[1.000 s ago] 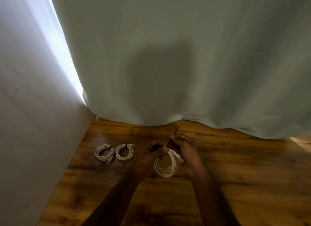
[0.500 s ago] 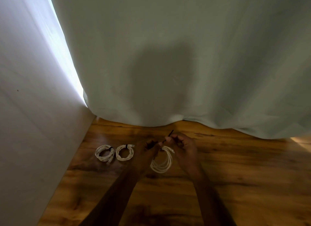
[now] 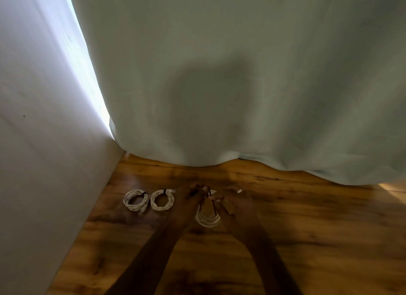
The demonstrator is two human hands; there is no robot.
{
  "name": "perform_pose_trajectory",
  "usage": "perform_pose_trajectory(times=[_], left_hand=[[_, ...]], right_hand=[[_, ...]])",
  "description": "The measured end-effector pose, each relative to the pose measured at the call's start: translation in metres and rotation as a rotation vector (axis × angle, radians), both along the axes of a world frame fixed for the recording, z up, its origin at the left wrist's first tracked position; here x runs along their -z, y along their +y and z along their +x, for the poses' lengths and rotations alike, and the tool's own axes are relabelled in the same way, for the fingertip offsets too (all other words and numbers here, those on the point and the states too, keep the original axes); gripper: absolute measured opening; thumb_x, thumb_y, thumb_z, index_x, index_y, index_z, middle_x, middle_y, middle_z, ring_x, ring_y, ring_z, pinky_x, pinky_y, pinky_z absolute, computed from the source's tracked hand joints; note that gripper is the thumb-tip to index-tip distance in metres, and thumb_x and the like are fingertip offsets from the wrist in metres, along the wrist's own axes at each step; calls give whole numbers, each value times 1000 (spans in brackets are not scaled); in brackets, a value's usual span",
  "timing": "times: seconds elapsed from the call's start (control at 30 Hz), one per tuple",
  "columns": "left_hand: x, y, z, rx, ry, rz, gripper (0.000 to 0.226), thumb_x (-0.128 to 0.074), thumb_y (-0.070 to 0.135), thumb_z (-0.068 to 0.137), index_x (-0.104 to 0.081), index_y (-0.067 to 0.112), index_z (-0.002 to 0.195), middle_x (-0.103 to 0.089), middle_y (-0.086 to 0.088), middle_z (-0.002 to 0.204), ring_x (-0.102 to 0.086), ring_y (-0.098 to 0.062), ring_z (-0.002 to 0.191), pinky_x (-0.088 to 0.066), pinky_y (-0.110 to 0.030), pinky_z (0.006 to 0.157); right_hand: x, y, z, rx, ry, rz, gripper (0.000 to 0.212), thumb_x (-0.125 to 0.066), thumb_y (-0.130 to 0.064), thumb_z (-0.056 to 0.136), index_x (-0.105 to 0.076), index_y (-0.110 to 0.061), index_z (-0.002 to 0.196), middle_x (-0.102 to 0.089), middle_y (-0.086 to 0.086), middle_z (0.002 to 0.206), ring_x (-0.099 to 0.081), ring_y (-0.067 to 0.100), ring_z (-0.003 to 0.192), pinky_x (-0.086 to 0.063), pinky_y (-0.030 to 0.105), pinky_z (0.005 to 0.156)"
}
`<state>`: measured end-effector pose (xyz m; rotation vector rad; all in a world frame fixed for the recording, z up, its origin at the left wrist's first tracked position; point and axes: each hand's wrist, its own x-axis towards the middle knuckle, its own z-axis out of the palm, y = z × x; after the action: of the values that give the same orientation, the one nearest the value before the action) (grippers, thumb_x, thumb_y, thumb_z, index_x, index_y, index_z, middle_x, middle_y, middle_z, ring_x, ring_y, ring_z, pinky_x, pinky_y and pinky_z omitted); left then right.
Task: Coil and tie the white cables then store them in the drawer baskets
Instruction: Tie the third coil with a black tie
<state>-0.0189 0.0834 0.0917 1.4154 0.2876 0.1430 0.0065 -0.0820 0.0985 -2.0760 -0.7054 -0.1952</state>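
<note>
While the third coil was being tied, the black tie [image 3: 212, 203] was seen to have changed attitude: a second before it had stood up past the fingertips, and now it ran downward across the coil, which suggests that it was being wrapped round the strands and that the tying step was near its end. At the far left, beside the white wall [image 3: 44, 185], 2 tied coils were lying on the wooden surface [image 3: 307, 239]: the first tied coil [image 3: 135, 200] and, just beside it, the second tied coil [image 3: 162, 199], each banded in black. Next, the left hand [image 3: 189, 196] was held with its fingers pinched together at the upper end of the tie. The untied coil [image 3: 207, 219] hung between the 2 hands, its lower loops showing. The right hand [image 3: 234, 204] was closed about the coil's right side and the tie. No drawer baskets were in view, so storage was judged not yet begun.
</note>
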Motion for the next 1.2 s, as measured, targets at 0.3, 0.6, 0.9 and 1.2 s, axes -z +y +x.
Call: perform_pose_trajectory(times=[0.3, 0.6, 0.9, 1.2], left_hand=[[-8, 0, 1, -17, -14, -167, 11, -65, 1, 88, -74, 8, 92, -73, -20, 91, -67, -35, 85, -53, -47, 78], [-5, 1, 3, -57, -29, 45, 20, -69, -1, 86, -74, 18, 91, -73, -3, 76, -54, -26, 60, -46, -27, 52], [-24, -1, 1, 45, -49, -308, 24, -66, 5, 76, -68, 0, 100, -65, -4, 59, -58, -13, 49, -51, -25, 53], [-35, 0, -3, 95, -66, -352, 19, -66, 3, 78, -72, 3, 95, -65, -10, 61, -61, -16, 48, -52, -26, 48]], right_hand=[[10, -1, 3, -53, -305, -285, 12, -53, -31, 94, -64, -36, 93, -69, -18, 98, -61, 11, 102, -33, 38, 83], [9, 4, -4, 83, -61, -58, 7, -59, -36, 91, -66, -35, 94, -69, -19, 100, -58, 6, 109, -36, 33, 87], [-8, 1, 2, 28, 1288, 942, 62, -37, -50, 103, -67, 0, 124, -66, 26, 123, -65, 37, 107, -50, 48, 95], [-18, 2, 2, -129, 1425, 992, 44, -51, -32, 95, -68, -3, 124, -70, 19, 114, -70, 31, 96, -56, 43, 86]])
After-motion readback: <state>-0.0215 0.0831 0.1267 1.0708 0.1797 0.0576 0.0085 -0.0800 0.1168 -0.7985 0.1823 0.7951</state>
